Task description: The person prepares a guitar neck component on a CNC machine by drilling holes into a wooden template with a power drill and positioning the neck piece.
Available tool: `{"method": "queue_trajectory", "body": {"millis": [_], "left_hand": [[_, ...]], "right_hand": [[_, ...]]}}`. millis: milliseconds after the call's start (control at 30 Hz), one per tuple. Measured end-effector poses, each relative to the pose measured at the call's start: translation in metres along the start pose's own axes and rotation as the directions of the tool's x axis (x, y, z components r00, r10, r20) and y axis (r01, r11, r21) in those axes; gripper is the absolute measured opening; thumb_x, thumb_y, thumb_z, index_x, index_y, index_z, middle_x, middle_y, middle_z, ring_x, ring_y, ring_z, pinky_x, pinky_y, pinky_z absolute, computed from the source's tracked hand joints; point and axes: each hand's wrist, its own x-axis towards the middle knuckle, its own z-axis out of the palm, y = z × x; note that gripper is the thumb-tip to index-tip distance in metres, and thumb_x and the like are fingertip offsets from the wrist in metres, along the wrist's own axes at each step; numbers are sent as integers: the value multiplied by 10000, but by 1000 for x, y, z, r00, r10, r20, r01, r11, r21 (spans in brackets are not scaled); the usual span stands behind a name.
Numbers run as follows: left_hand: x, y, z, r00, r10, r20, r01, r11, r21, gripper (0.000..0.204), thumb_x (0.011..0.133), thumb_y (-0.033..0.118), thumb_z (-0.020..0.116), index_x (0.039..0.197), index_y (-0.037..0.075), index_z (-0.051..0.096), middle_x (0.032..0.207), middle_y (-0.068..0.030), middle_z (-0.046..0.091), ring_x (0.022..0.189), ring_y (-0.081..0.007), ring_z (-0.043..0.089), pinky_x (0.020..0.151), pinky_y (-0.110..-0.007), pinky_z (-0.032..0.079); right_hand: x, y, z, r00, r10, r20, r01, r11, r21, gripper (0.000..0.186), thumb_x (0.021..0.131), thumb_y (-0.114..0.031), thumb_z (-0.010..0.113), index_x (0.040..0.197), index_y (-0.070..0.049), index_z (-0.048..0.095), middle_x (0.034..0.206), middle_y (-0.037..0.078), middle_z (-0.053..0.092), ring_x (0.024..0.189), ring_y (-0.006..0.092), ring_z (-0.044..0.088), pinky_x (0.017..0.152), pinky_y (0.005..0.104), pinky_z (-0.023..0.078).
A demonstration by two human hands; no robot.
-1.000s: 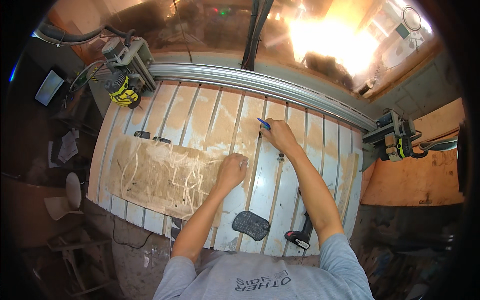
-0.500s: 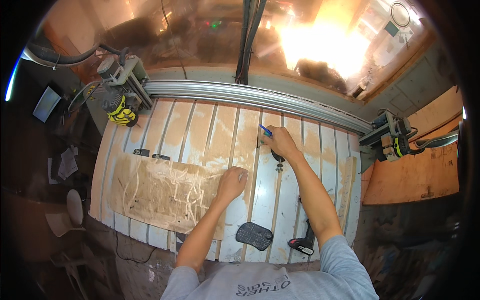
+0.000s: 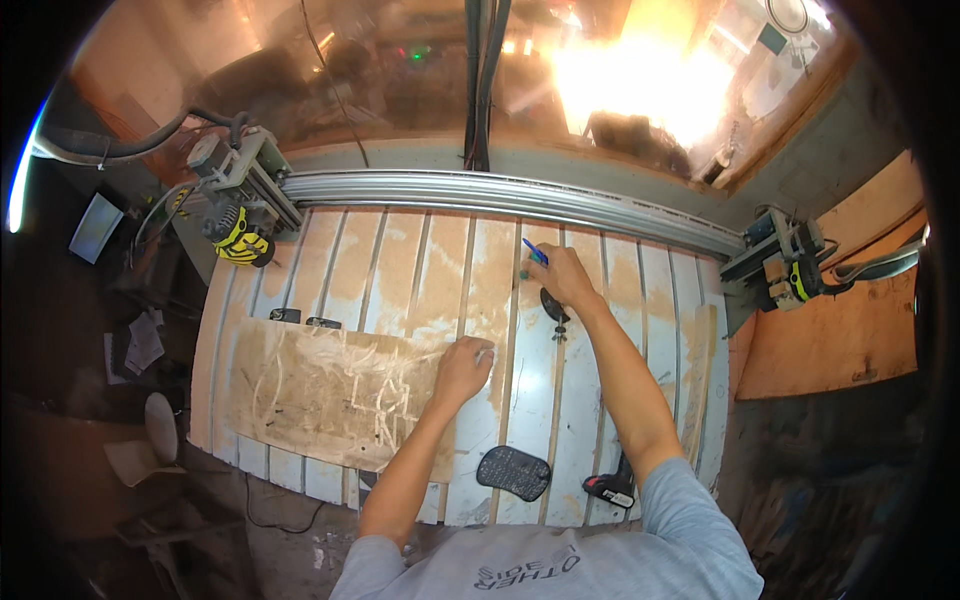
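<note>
A worn wooden board (image 3: 330, 392) with carved grooves lies on the slotted machine bed (image 3: 400, 270). My left hand (image 3: 463, 364) rests flat on the board's right end, fingers together. My right hand (image 3: 560, 277) reaches farther up the bed and holds a blue pen-like tool (image 3: 534, 251) against a slat. A small black clamp piece (image 3: 553, 306) sits just under that hand.
A router head with a yellow and black body (image 3: 240, 235) stands at the bed's far left corner. A silver rail (image 3: 520, 200) runs across the back. A small black keypad (image 3: 513, 472) and a red and black tool (image 3: 610, 485) lie near the front edge. A motor bracket (image 3: 785, 265) sits at right.
The view has shifted slightly. My left hand slid a little right along the board's end. My right hand stays on the slat with the blue tool.
</note>
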Motion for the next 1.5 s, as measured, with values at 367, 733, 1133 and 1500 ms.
{"method": "queue_trajectory", "body": {"millis": [367,733,1133,1500], "left_hand": [[-14,8,-6,990,124,-67,-121,992,39,254,953,168,682,1133,9,765,1140,-211,737,1055,-374,702,929,-430,545],[-40,-2,-19,994,87,-65,-84,995,45,236,976,167,681,1125,2,759,1098,-208,741,1014,-356,718,865,-413,574],[-33,23,-9,997,80,-9,-78,990,117,261,978,169,703,1175,7,757,1099,-182,755,956,-278,739,861,-365,576],[-33,15,12,997,68,-23,-67,997,31,261,981,172,691,1175,11,759,1132,-200,745,1023,-321,744,883,-386,583]], "right_hand": [[8,21,6,996,-32,-88,36,998,45,281,948,-212,723,930,69,722,783,190,753,720,269,741,701,394,557],[-3,30,10,965,86,-248,-51,988,145,301,896,-264,722,896,37,710,876,295,715,885,467,707,801,523,539],[14,34,11,954,-27,-298,43,998,46,322,935,-262,749,1031,46,733,883,293,728,895,459,727,804,508,558],[13,18,-4,997,-57,-61,52,996,-74,304,890,-236,736,906,68,731,780,269,722,752,418,726,743,479,559]]}}
